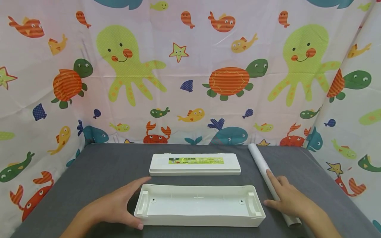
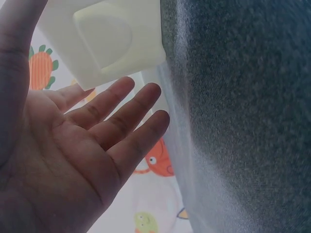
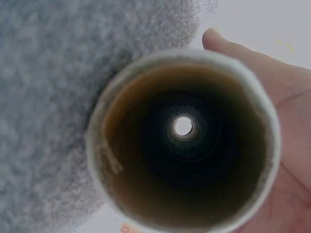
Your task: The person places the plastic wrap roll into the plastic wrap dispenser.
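A long white plastic box base [image 1: 196, 201], its inside facing up, lies near the front of the table. My left hand [image 1: 114, 203] spreads around its left end, thumb at the near corner and fingers towards the far one. In the left wrist view the fingers [image 2: 131, 114] reach out straight beside the box end [image 2: 119, 36]. To the right slants a white roll of cling film [image 1: 260, 160] with a hollow brown core [image 3: 121, 111]. My right hand [image 1: 290, 196] lies over its near part, index finger along it, thumb out past its left side.
Behind the base lies a white lid [image 1: 194, 170] with a green and yellow label [image 1: 196, 160]. A grey cloth [image 1: 113, 158] covers the table. A curtain printed with sea animals [image 1: 178, 86] hangs at the back and sides.
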Demonstrator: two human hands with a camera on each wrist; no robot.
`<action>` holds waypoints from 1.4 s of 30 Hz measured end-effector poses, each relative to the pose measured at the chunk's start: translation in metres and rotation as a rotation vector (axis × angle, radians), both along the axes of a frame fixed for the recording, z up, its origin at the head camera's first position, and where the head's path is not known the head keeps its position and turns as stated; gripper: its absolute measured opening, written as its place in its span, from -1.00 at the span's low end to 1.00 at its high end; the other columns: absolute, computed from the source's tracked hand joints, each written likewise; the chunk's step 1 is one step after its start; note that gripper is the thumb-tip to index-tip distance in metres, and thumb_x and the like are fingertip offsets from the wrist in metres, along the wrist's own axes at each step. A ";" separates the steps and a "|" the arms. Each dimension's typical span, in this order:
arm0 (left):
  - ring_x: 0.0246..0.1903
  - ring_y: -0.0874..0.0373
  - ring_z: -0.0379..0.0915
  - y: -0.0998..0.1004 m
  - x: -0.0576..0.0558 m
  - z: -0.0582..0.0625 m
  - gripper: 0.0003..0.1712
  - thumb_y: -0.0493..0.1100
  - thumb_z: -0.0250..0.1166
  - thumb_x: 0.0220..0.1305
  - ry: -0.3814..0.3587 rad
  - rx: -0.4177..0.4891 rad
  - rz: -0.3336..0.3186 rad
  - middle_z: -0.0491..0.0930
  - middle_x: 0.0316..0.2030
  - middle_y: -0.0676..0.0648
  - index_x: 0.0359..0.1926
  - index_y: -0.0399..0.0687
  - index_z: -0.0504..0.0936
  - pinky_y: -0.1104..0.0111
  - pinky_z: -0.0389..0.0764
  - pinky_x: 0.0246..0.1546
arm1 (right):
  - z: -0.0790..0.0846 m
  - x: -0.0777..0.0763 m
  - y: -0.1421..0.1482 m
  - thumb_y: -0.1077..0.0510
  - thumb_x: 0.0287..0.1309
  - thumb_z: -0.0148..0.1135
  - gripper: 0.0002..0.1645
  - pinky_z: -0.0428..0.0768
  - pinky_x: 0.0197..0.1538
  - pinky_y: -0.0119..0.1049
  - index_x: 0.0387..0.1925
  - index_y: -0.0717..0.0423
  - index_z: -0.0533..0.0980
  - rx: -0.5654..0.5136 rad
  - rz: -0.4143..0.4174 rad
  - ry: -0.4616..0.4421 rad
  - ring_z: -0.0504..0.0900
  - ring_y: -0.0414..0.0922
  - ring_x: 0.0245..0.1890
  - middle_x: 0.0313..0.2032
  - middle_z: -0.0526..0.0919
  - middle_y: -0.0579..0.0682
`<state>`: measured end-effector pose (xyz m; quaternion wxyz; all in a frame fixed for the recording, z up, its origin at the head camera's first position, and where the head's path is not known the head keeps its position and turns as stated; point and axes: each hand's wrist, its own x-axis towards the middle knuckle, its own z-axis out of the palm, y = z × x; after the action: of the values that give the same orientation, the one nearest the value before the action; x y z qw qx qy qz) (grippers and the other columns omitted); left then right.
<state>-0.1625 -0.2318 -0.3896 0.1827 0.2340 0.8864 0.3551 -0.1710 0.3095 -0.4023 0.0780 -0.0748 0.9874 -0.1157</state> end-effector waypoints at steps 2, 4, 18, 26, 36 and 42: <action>0.30 -0.16 0.21 0.001 0.000 0.000 0.39 0.20 0.63 -0.16 -0.008 0.002 0.001 0.12 0.47 -0.14 0.56 0.08 -0.05 -0.35 0.29 0.10 | -0.001 -0.001 0.000 -0.25 -0.09 0.55 0.40 0.58 -0.18 0.19 0.51 0.34 -0.04 -0.001 -0.010 -0.021 0.51 0.13 -0.17 0.02 0.34 0.41; 0.30 -0.16 0.20 0.002 0.000 0.000 0.39 0.20 0.63 -0.16 -0.016 0.007 -0.004 0.10 0.47 -0.14 0.56 0.09 -0.05 -0.36 0.28 0.10 | -0.002 -0.001 0.001 -0.25 -0.10 0.55 0.41 0.59 -0.23 0.13 0.51 0.33 -0.05 -0.003 -0.022 -0.042 0.50 0.09 -0.22 -0.02 0.33 0.37; 0.24 -0.10 0.23 0.004 0.002 -0.003 0.36 0.16 0.64 -0.14 -0.017 0.022 -0.024 0.14 0.44 -0.08 0.56 0.16 -0.03 -0.34 0.26 0.13 | -0.005 -0.002 0.002 -0.31 -0.05 0.50 0.43 0.55 -0.33 0.04 0.51 0.32 -0.12 -0.033 -0.088 -0.111 0.47 0.03 -0.35 -0.09 0.31 0.32; 0.26 -0.12 0.22 0.005 0.002 -0.004 0.38 0.18 0.64 -0.15 -0.023 0.011 -0.015 0.14 0.45 -0.11 0.57 0.09 -0.04 -0.35 0.26 0.12 | -0.008 -0.003 0.007 -0.35 -0.01 0.45 0.46 0.58 -0.27 0.17 0.50 0.38 -0.19 -0.064 -0.112 -0.113 0.51 0.10 -0.29 -0.06 0.33 0.41; 0.22 -0.10 0.24 0.006 0.001 -0.006 0.36 0.17 0.64 -0.12 -0.011 0.019 -0.026 0.17 0.42 -0.08 0.56 0.15 -0.03 -0.33 0.29 0.12 | -0.008 -0.003 0.008 -0.37 0.02 0.42 0.49 0.49 -0.10 0.33 0.44 0.54 -0.21 -0.064 -0.129 -0.095 0.51 0.38 -0.08 0.06 0.28 0.62; 0.21 -0.09 0.25 0.006 0.001 -0.007 0.37 0.16 0.64 -0.12 -0.013 0.017 -0.028 0.17 0.42 -0.08 0.57 0.10 -0.04 -0.33 0.29 0.12 | -0.010 -0.007 0.010 -0.37 0.02 0.43 0.48 0.39 0.04 0.39 0.34 0.71 -0.14 -0.056 -0.167 -0.113 0.33 0.56 0.14 0.16 0.18 0.74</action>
<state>-0.1613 -0.2255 -0.3962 0.1914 0.2457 0.8789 0.3613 -0.1784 0.3190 -0.4123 0.1217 0.0124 0.9806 -0.1533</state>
